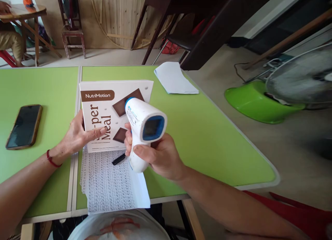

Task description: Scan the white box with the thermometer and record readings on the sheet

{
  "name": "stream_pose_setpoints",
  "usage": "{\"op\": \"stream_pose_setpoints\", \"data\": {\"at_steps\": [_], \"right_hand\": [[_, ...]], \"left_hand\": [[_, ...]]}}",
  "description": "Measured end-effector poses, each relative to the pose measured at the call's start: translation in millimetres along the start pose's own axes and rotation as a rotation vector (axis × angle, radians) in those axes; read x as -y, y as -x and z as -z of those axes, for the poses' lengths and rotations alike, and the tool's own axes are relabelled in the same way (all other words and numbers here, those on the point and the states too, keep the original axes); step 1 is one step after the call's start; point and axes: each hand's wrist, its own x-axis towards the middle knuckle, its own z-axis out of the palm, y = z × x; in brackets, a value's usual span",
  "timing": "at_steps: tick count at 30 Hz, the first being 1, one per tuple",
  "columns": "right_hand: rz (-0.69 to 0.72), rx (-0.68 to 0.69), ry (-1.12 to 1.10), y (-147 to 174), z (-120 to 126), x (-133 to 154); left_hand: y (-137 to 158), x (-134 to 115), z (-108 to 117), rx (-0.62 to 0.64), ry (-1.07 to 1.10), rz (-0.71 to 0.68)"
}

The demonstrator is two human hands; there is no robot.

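Note:
My left hand (80,133) grips the lower left side of a white and brown NutriMotion meal box (101,124), its thumb lying across the front. The box is tilted up over the table, its printed face toward me. In my right hand (163,157) is a white and blue infrared thermometer (145,122), held by its handle in front of the box's right part. Its dark screen faces me, and I cannot make out any reading. Below the box lie sheets covered with handwriting (109,184), with a black pen (118,159) on them, partly hidden by the thermometer.
A phone (24,126) lies on the green table (220,140) at the left. Folded white paper (176,77) rests near the far edge. On the floor to the right are a green plastic stool (259,105) and a fan (306,76). A person sits at the far left.

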Motion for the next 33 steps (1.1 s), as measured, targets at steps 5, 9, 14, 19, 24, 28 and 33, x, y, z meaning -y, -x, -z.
{"op": "stream_pose_setpoints", "data": {"at_steps": [5, 9, 14, 19, 24, 28, 33], "right_hand": [[-0.029, 0.041, -0.051, -1.1, -3.7, 0.7], [-0.017, 0.053, -0.032, -2.8, -1.9, 1.5], [0.012, 0.015, 0.034, -3.0, -1.2, 0.5], [0.040, 0.007, 0.052, -3.0, -3.2, -1.0], [0.052, 0.007, 0.065, -3.5, -3.7, -1.2], [0.034, 0.003, 0.075, -3.4, -3.3, -0.8], [0.028, 0.023, 0.050, -3.0, -4.4, -0.6]], "left_hand": [[-1.5, -2.1, 0.1, 0.061, 0.057, -0.007], [-2.5, -1.3, 1.9, 0.075, 0.046, -0.031], [-2.0, -0.7, 3.0, 0.078, 0.073, -0.021], [-1.9, -1.5, 3.9, 0.107, 0.075, -0.030], [-2.9, -2.1, 3.5, 0.121, 0.083, -0.042], [-3.5, -1.7, 3.1, 0.109, 0.054, -0.026], [-3.4, -4.1, 3.1, 0.123, 0.077, -0.037]]}}
